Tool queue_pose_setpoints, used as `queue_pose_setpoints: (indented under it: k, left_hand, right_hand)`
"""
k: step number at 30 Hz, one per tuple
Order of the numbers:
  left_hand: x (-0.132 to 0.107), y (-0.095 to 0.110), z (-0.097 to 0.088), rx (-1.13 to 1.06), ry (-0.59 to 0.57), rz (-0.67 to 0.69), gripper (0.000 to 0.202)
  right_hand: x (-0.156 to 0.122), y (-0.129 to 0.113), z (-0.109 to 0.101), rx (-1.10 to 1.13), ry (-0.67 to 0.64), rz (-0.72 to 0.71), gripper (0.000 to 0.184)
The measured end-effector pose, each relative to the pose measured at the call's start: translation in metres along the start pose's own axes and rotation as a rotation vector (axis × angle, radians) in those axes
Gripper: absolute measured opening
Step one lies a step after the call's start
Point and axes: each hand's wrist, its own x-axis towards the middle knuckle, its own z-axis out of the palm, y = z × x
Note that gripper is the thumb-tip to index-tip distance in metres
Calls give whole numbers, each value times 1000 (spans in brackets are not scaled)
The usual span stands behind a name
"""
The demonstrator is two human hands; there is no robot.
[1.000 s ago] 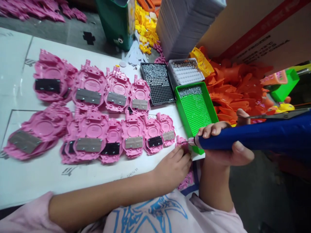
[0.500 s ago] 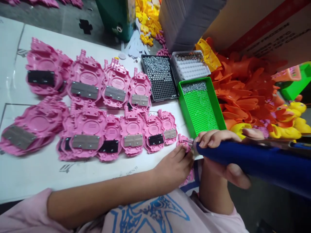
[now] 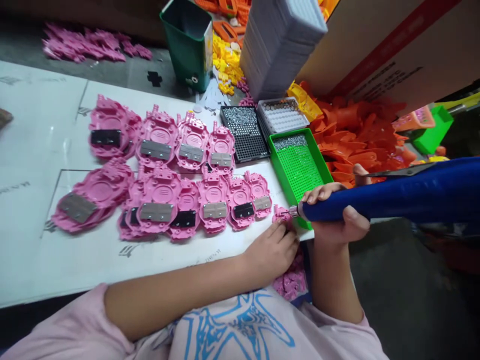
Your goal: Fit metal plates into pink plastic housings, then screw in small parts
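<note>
Head: blue screwdriver (image 3: 397, 195) partly out-of-frame

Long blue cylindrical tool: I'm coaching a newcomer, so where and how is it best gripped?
Probably around the blue barrel just behind its narrow metal tip, from the wearer's side, as the right hand does: it is rounded and looks slimmer there, the tip pointing left at the pink plastic piece.

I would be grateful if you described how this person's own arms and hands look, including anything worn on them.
The left hand and right hand are bare, with no gloves visible. Pale pink sleeves leave the forearms uncovered; the shirt has a blue star-like print.
</note>
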Motion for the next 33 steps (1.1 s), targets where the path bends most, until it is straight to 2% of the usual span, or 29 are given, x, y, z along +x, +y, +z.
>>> queue_pose_setpoints:
  k: [4,6,8,11,12,14,18,24,29,33]
  left_hand:
    - [-1,2,-8,-112,79,195,25]
    - [0,2,-18,-136,151,229,25]
    - [5,1,-30,-47,187,79,23]
    - [14,-7,-46,219,58,-345,28]
    - [17,-10,-49,279,4,-432,29]
    - [21,-16,-53,339,-63,-503,29]
    - [21,-23,-53,381,-56,-498,25]
    - [23,-22,-57,363,-46,-484,25]
    - [21,-4,-51,275,52,-308,23]
    - [13,7,-32,186,-5,-204,21]
  right_hand:
    - [4,-21,-9,4,38,-68,31]
    - [8,-32,-13,-26,69,-104,26]
    - [12,-41,-19,-53,103,-124,19]
    - [19,-42,-28,-62,150,-132,18]
    - [20,-40,-31,-62,172,-124,20]
    - [22,-35,-36,-71,221,-94,25]
    - [25,-26,-40,-120,281,-62,29]
    - [37,-18,-41,-185,329,-113,28]
    - [53,-7,-48,-224,357,-141,28]
    - [71,7,-50,-208,403,-216,22]
